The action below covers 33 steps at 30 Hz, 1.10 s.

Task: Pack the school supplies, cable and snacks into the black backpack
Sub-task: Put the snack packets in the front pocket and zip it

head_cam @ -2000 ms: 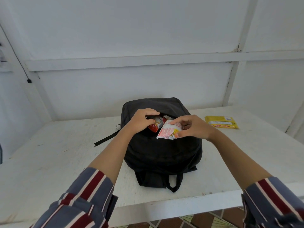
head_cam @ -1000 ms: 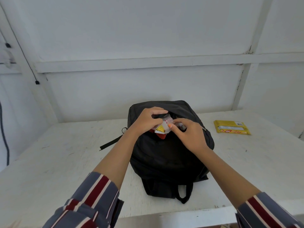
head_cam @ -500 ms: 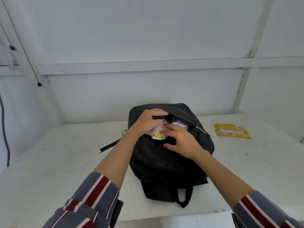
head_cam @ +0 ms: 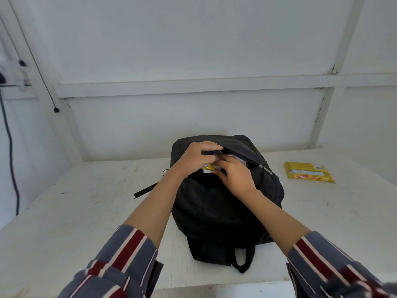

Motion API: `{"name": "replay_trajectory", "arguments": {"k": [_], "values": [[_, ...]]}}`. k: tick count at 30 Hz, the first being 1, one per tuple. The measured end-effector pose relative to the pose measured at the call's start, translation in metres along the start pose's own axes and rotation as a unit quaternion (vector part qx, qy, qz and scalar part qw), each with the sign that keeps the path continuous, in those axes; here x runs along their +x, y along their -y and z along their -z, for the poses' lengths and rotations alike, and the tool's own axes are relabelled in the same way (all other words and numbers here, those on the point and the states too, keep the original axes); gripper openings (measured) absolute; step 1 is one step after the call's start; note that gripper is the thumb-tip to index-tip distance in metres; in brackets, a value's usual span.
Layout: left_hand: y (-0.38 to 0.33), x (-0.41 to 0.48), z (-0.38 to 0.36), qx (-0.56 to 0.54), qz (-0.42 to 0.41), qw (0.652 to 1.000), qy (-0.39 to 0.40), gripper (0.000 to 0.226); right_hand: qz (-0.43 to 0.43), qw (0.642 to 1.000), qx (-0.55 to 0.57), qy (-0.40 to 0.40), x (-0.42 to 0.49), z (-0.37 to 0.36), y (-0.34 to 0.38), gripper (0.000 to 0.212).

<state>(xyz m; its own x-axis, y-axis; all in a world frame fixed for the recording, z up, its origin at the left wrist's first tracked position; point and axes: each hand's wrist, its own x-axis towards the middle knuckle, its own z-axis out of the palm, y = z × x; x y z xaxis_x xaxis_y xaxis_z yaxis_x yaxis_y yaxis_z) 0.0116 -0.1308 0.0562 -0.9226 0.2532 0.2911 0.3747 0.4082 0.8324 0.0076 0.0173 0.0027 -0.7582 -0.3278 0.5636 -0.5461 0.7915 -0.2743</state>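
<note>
I see my left hand with its fingers curled over the upper lip of the black backpack, gripping the fabric and holding the mouth open. My right hand sits just beside it at the same opening. Its thumb is under a snack packet and its fingers are over it, pinching it. The packet is yellow and white and lies half inside the mouth of the backpack, wedged between my two hands and touching both. Something pale shows deeper in the opening behind my right fingers. I cannot tell what it is.

The backpack lies flat on the white desk, its top end away from me. Its zipper pull hangs at the right end of the opening, and a black strap trails out from its left side. To the right of the backpack, well apart from it, a yellow packet lies flat on the desk.

By my count there is one backpack, one packet at its mouth and one packet out on the desk.
</note>
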Motion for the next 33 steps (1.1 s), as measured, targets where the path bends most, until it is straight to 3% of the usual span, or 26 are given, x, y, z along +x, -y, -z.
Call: {"name": "replay_trajectory", "arguments": {"k": [7, 14, 20, 24, 33], "values": [[0.001, 0.001, 0.002, 0.003, 0.000, 1.000, 0.008, 0.041, 0.001, 0.998, 0.056, 0.040, 0.013, -0.001, -0.001, 0.023], [0.005, 0.000, 0.002, 0.005, 0.007, 1.000, 0.017, 0.041, -0.022, 0.977, 0.186, 0.101, 0.004, 0.018, -0.011, 0.040], [0.006, 0.001, 0.001, 0.016, 0.009, 1.000, 0.013, 0.040, -0.079, 0.928, 0.333, 0.145, -0.003, 0.028, -0.010, 0.036], [0.002, 0.001, 0.001, -0.003, 0.013, 1.000, 0.012, 0.040, -0.108, 0.901, 0.349, 0.235, -0.001, 0.022, 0.001, 0.036], [0.000, 0.000, 0.004, 0.005, 0.012, 1.000, 0.014, 0.041, -0.128, 0.883, 0.382, 0.240, 0.016, 0.011, 0.006, 0.041]]}}
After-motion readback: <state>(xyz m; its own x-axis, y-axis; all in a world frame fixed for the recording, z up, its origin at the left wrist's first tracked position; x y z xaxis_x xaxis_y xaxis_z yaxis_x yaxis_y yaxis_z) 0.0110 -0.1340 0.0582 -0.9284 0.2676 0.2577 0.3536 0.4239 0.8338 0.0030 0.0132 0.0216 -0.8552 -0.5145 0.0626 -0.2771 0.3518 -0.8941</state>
